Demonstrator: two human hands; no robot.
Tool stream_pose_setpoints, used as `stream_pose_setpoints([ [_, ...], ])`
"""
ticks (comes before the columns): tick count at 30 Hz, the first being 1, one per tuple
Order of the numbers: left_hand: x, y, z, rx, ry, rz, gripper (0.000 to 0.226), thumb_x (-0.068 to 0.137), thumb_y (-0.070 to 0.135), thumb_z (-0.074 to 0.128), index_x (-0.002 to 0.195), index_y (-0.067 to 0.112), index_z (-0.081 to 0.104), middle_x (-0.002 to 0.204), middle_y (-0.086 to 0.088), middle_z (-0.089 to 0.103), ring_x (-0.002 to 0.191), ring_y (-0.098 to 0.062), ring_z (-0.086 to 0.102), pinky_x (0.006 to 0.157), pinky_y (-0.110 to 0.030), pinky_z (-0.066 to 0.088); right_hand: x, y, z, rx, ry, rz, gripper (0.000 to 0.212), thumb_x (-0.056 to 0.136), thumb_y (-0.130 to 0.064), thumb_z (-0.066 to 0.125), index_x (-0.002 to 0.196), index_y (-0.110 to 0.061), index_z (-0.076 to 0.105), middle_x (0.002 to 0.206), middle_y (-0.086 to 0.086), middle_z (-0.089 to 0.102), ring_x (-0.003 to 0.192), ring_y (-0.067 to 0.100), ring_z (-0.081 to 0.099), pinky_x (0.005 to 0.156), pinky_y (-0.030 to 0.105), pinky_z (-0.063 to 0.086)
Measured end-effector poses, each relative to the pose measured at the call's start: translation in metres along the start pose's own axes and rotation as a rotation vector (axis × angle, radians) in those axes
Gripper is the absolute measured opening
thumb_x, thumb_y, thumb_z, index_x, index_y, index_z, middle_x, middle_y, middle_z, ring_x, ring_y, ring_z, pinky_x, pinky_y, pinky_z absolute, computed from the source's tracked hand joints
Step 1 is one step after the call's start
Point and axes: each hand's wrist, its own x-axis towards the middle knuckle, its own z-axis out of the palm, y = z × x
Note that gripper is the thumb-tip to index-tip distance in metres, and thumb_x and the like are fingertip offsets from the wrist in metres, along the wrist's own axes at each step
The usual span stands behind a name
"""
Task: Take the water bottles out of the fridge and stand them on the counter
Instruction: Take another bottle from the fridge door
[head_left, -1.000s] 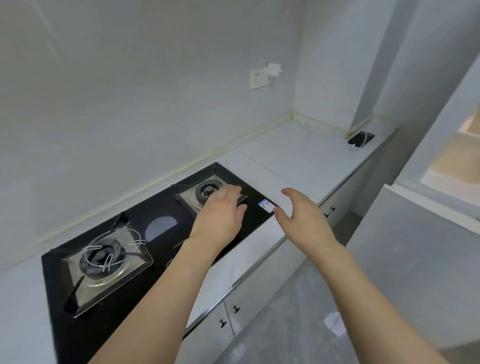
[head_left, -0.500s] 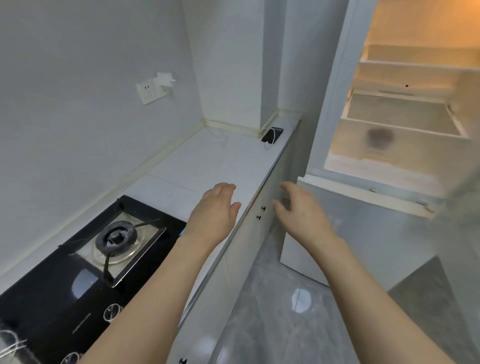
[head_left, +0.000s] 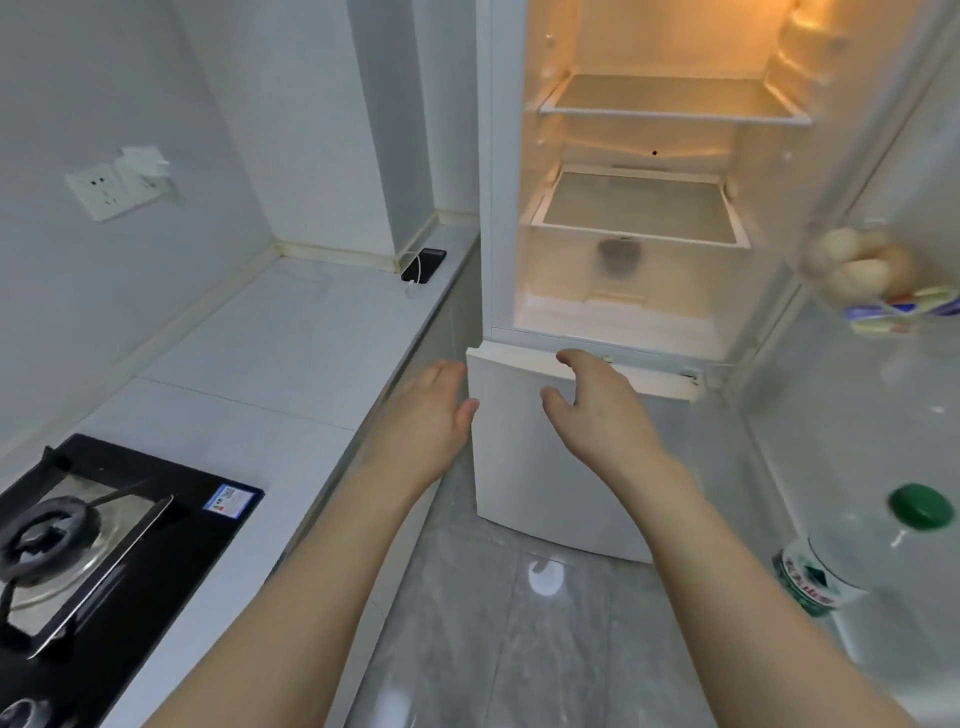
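The white fridge (head_left: 618, 312) stands open ahead, lit inside, its glass shelves bare. Its door (head_left: 857, 415) swings out on the right. A clear water bottle (head_left: 852, 556) with a green cap and green label stands in the door's lower rack. The white counter (head_left: 291, 353) runs along the left up to the fridge. My left hand (head_left: 426, 415) hovers open over the counter's front edge. My right hand (head_left: 597, 400) is open, fingers spread, in front of the lower fridge door. Neither hand holds anything.
A black gas hob (head_left: 104, 545) sits on the counter at the near left. A dark phone (head_left: 425, 265) on a white cable lies at the counter's far end. Eggs (head_left: 857, 265) and a packet sit in the upper door rack. Grey tiled floor (head_left: 493, 623) lies below.
My view has swung right from the hob to the open fridge. Both hands stay open and have moved with it, from over the hob to in front of the fridge.
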Motion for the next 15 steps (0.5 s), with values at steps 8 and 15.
stream_pose_setpoints([
  [8,0.027,0.058,0.046,-0.055,-0.064,0.056,0.046,0.1,0.029,0.047,0.142,0.011,0.041,0.144,-0.005,0.044,0.129,-0.022,0.044,0.102,-0.03,0.035,-0.002,0.064,-0.038,-0.088,0.064,0.076,0.045,0.092,-0.024,0.049,0.135,-0.009,0.048,0.135,0.01,0.054,0.124,0.029,0.048,0.106,0.038,0.036],
  [15,0.029,0.098,0.086,-0.108,-0.135,0.123,0.042,0.1,0.029,0.047,0.139,0.014,0.045,0.143,0.0,0.045,0.13,-0.019,0.044,0.103,-0.028,0.034,-0.03,0.113,-0.075,-0.294,0.018,0.268,0.035,0.091,-0.024,0.047,0.12,-0.008,0.056,0.119,0.014,0.061,0.111,0.033,0.055,0.094,0.04,0.041],
])
